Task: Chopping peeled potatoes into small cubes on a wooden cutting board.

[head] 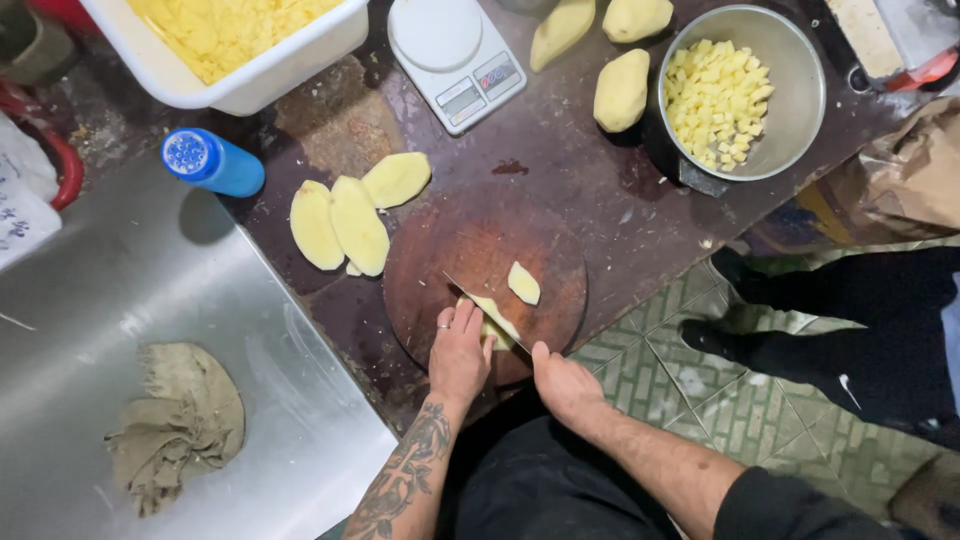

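Two hands are at work here, both mine. My left hand [458,355] lies with the fingers curled down on a piece of peeled potato [497,322] at the near edge of the round wooden cutting board [440,260], pressing it flat. My right hand [563,385] is closed around the handle of the knife [485,310]; the blade goes slanted across the potato piece, just beside my left fingertips. The handle itself I cannot see, the hand covers it.

One small cut slice [523,283] lies free on the board, a little beyond the blade.

As I judge it, a good part of the cutting is already finished. The metal bowl [800,110] at the far right corner of the dark table [600,190] is partly filled with potato cubes [718,100], and the white tub [240,90] at the far left edge holds many more yellow pieces. What is left: three flat potato slabs [355,215] waiting just beside the board on its left, and three peeled whole potatoes [620,90] near the bowl, not yet cut.

Also on the table are a white kitchen scale [455,55] at the far edge and a blue bottle [212,162] lying to the left. A grey cloth [175,425] lies crumpled on the steel surface [120,290] to my left. The dark legs of another person [850,320] stand on the tiled floor [680,390] at the right.
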